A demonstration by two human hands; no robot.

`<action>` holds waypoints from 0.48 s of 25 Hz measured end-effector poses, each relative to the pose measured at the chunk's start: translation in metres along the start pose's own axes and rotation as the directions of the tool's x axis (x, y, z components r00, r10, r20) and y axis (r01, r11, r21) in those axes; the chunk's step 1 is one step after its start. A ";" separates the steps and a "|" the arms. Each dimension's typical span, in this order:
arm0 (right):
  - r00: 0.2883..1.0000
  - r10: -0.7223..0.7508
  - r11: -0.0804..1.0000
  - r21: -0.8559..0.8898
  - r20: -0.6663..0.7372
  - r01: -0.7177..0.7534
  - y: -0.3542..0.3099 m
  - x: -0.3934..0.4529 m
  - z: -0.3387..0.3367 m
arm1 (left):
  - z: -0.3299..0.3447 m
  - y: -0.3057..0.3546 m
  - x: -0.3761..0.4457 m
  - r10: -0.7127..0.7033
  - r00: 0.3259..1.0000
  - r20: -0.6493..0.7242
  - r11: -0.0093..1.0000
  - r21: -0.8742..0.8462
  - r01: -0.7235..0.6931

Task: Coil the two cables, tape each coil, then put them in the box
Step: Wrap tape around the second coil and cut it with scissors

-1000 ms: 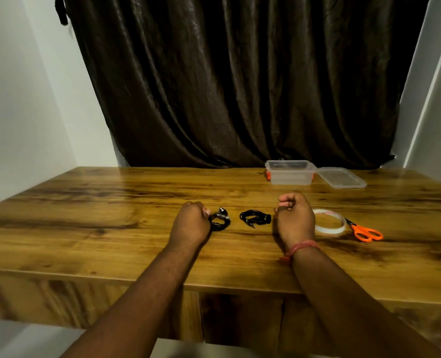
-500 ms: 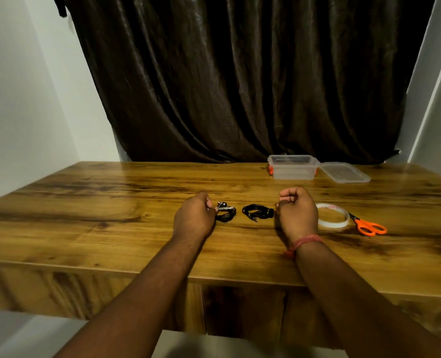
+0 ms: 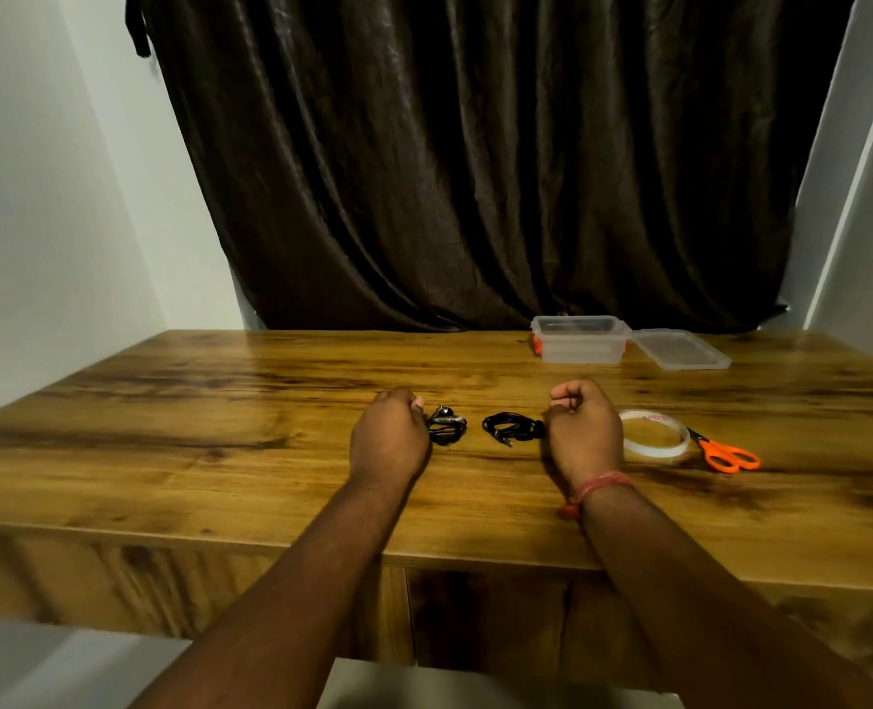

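Both fists were down on the wooden surface (image 3: 219,401), knuckles up. The left hand (image 3: 390,437) sat curled tight, and right against its fingertip side lay the left cable (image 3: 447,428), a small black bundle with silvery plugs showing. Whether those fingers actually had hold of it, I couldn't tell; the knuckles hid the contact. The right hand (image 3: 585,427) was curled too, thumb tucked over the fingers, a red thread band (image 3: 603,486) round its wrist. The right cable (image 3: 513,428), another small black bundle, lay just at its inner edge, touching or nearly so, and again the grip itself was hidden.

The two cables lay apart from each other, between the hands, near the middle of the surface. Just beyond the right hand lay the tape roll (image 3: 654,436), clear and flat on the wood, and the orange-handled scissors (image 3: 726,455) lay beside it. Farther back, near the dark curtain (image 3: 475,171), stood the clear box (image 3: 580,340), open, with its lid (image 3: 680,349) lying beside it to the right.
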State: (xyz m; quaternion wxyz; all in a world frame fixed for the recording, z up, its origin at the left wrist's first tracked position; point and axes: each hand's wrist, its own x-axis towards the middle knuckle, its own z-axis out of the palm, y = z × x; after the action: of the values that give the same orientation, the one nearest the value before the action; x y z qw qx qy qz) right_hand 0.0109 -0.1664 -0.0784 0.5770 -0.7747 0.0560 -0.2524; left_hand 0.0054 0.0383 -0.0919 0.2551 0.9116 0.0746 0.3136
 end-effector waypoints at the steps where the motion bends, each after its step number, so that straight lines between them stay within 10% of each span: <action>1: 1.000 -0.028 0.999 -0.033 0.008 0.029 -0.001 -0.001 0.002 | -0.002 0.002 -0.002 0.036 0.999 -0.009 0.999 0.026 -0.036; 5: 0.968 -0.203 0.918 -0.315 0.151 0.242 -0.011 -0.013 -0.008 | -0.017 0.007 -0.012 0.224 0.969 0.109 0.933 0.262 -0.245; 8: 0.856 -0.360 0.652 -0.556 0.370 0.515 -0.004 -0.007 -0.024 | -0.026 -0.005 -0.004 0.224 0.953 0.204 0.889 0.359 -0.285; 12: 0.830 -0.280 0.502 -0.664 0.482 0.555 0.004 0.031 -0.036 | -0.027 -0.021 0.027 0.201 0.953 0.228 0.867 0.411 -0.281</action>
State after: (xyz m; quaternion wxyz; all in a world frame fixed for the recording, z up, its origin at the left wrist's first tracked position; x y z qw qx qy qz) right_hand 0.0225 -0.2104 -0.0640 0.1017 -0.9646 -0.1233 -0.2097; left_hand 0.0109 0.0751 -0.0700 0.0073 0.9718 0.0056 0.2356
